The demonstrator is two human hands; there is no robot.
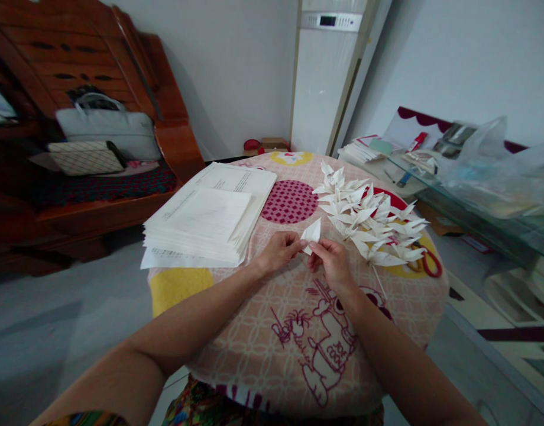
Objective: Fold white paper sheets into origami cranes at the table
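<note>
While both forearms are stretched over the cloth-covered table [254, 355], a folded paper piece [311, 234] is pinched between the left hand [278, 251] and right hand [333, 260], just beside a heap of folded paper shapes [369, 222]; a paper stack [210, 219] lies left

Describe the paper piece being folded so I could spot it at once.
Start at the round table with the cartoon cloth; a paper stack lies left, a heap of folded paper figures right. Between them, the small white folded piece is the only one pinched by the left hand and right hand.
</note>
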